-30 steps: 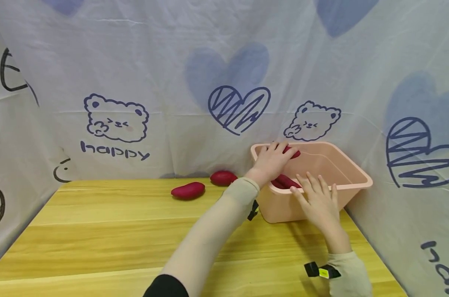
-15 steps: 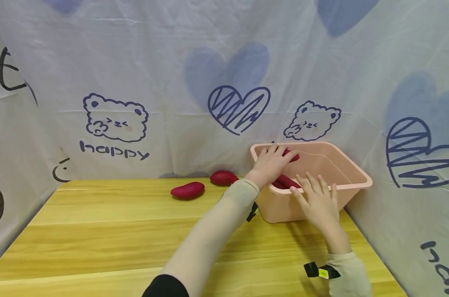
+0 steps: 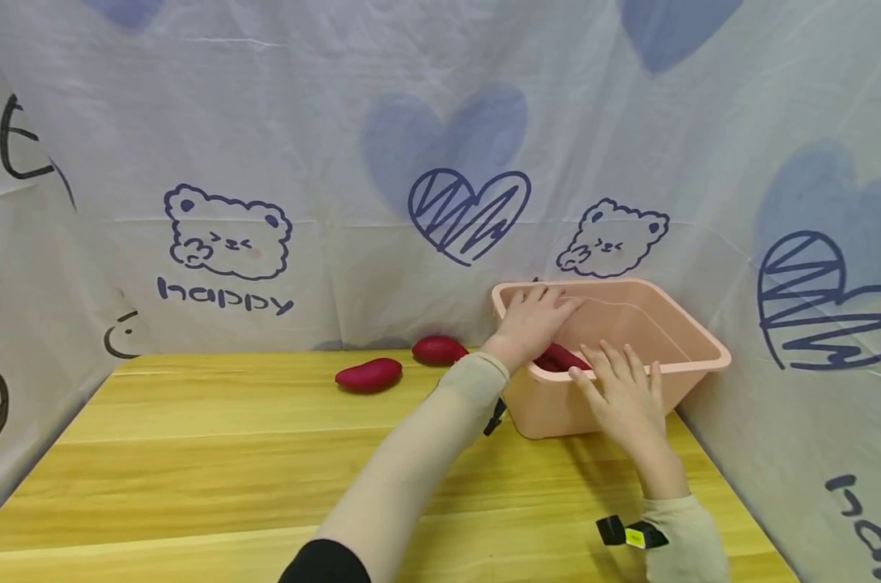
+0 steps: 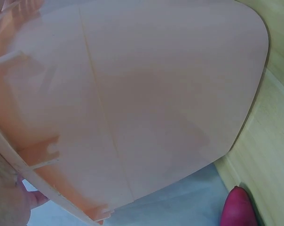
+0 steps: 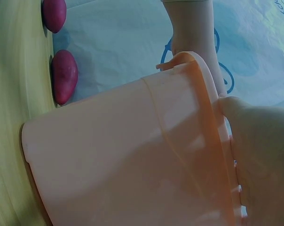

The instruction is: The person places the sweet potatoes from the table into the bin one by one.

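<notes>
In the head view my left hand (image 3: pixel 534 326) reaches over the left end of a pink plastic tub (image 3: pixel 633 321), fingers spread above its inside. No sweet potato shows beneath that hand; what lies under the palm is hidden. My right hand (image 3: pixel 625 397) is at the tub's front rim with its fingers spread, and it holds nothing. Inside the tub, near the front left corner, part of a red sweet potato (image 3: pixel 563 356) is visible. The left wrist view mostly takes in the tub's outer wall (image 4: pixel 156 94). From the right wrist, my right hand (image 5: pixel 262 150) appears along the rim.
Two more sweet potatoes lie on the wooden table (image 3: pixel 214 461) left of the tub: one sweet potato (image 3: pixel 368 376) farther out and another sweet potato (image 3: pixel 439 351) by the back cloth (image 3: pixel 338 162). The cloth also hangs close along the tub's right side.
The sweet potato that was under my left fingers has gone out of sight down into the tub. Both hands stay in nearly the same place.
</notes>
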Demonstrator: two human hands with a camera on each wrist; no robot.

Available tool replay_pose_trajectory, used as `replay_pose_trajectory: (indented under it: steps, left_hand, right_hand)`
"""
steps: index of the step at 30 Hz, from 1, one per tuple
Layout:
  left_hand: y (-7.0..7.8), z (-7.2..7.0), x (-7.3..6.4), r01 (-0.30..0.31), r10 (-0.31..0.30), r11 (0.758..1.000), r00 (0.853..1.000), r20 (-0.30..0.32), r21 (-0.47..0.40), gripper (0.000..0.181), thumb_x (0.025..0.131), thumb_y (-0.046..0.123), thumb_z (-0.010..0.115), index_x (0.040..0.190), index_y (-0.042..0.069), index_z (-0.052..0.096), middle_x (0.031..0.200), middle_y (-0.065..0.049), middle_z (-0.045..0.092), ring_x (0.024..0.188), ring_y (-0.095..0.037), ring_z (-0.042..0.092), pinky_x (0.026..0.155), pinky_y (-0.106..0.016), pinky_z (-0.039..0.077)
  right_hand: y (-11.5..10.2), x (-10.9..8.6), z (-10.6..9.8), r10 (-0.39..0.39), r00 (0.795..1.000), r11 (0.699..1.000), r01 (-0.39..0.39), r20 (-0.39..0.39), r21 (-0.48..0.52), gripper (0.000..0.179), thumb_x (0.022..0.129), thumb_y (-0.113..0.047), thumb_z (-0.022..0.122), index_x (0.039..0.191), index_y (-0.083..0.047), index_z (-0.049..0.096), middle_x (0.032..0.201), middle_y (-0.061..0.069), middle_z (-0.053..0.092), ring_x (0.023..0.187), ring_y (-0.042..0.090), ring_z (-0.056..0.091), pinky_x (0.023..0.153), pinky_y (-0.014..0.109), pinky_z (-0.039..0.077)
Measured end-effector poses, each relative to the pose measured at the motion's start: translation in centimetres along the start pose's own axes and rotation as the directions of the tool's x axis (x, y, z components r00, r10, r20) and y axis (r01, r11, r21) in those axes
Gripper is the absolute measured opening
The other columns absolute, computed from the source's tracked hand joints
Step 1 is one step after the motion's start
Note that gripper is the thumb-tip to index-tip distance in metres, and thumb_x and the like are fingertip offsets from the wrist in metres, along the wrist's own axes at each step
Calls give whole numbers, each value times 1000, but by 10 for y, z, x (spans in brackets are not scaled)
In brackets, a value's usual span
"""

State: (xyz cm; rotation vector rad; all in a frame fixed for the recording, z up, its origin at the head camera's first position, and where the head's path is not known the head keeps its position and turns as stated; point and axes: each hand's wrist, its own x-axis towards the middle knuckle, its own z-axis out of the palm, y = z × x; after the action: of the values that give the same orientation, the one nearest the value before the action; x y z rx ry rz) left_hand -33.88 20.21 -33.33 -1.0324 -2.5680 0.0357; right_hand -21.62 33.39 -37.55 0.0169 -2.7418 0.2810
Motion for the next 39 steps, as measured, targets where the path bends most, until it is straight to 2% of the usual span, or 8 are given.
replay_pose_trajectory:
  steps: [9,16,21,27,39]
  left_hand:
    - [0,3,1,14,-14,1000,1000,-13,14,41,100,20,21,137,38,27,141,6,30,130,-17,29,102,-47,31]
    - [0,4,2,17,-15,997,999,-38,70,40,100,19,23,135,37,31,137,5,35,126,-19,33,99,-46,33]
    - [-1,5,0,46,-40,994,997,-61,99,38,99,18,27,131,36,36,132,4,40,123,-19,36,95,-46,35]
    - [-2,2,-3,84,-75,993,992,-97,84,37,99,19,25,130,34,36,130,2,42,121,-20,38,91,-47,36]
    - [-10,-3,-17,98,-81,992,977,-199,78,37,94,27,40,130,34,37,128,3,46,116,-19,42,88,-44,36]
  right_hand:
    - [1,-1,0,1,1000,1000,-1,0,2,61,90,-58,26,136,-18,37,143,14,31,133,41,16,103,63,-3]
    - [1,-1,0,8,1000,1000,-8,2,1,61,90,-59,27,135,-19,37,143,14,30,134,40,15,103,63,-2]
    - [1,0,-1,11,1000,1000,-11,11,8,62,90,-59,26,135,-19,38,144,13,30,134,39,14,103,63,-1]
    - [0,0,-1,8,1000,1000,-8,2,15,61,90,-59,27,134,-18,40,143,13,31,134,40,16,103,64,0]
    - [1,0,-1,4,1000,1000,-4,-1,14,60,90,-59,26,134,-20,40,143,12,32,134,39,16,103,64,-1]
